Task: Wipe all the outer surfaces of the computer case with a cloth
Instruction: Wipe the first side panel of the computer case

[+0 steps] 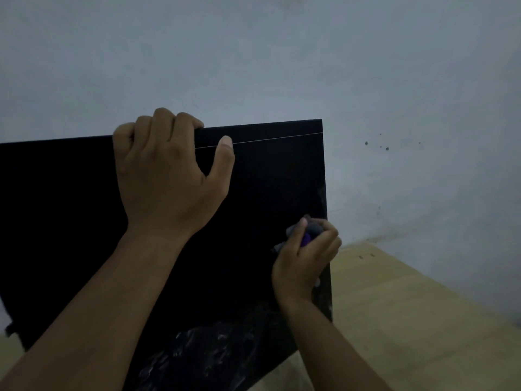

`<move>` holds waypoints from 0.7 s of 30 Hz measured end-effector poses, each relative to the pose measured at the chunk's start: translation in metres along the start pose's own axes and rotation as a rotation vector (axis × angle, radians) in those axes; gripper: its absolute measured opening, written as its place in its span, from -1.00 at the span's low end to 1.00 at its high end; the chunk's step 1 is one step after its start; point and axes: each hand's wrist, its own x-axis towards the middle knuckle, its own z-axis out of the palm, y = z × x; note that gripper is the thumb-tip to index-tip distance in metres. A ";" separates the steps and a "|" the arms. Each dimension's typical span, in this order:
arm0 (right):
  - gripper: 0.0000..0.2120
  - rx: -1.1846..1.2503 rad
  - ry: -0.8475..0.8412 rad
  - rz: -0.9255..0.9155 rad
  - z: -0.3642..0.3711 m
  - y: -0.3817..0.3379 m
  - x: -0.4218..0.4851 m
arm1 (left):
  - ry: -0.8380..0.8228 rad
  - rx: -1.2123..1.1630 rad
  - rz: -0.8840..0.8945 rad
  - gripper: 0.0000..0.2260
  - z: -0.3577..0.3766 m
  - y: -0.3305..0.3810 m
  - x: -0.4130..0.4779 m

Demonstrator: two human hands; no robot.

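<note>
grey-blue plaster wall [253, 52] fills the upper frame. the black flat-sided computer case [70, 221] spans left and centre, standing on a pale wooden desk [408, 320] at lower right. the left hand [169, 176] curls over its top edge. the right hand [304, 263] grips a bunched grey and purple cloth [307, 235] against the case's right edge. likely risk: a hard sideways rub there could slide or tip the case.
</note>
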 end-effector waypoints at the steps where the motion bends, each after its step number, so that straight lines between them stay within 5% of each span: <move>1: -0.87 -0.018 -0.056 -0.092 -0.003 -0.001 -0.008 | 0.001 0.005 0.000 -0.56 0.000 0.000 0.000; 7: -0.79 -0.150 -0.448 -0.642 -0.003 -0.019 0.022 | -0.002 0.017 0.001 -0.57 0.002 0.000 0.000; 10: -0.77 -0.133 -0.434 -0.744 0.012 -0.038 0.066 | 0.006 0.013 0.006 -0.58 0.002 0.000 0.000; 21: -0.88 -0.085 -0.080 0.009 0.012 -0.027 0.076 | -0.009 0.010 0.014 -0.57 0.002 -0.001 0.000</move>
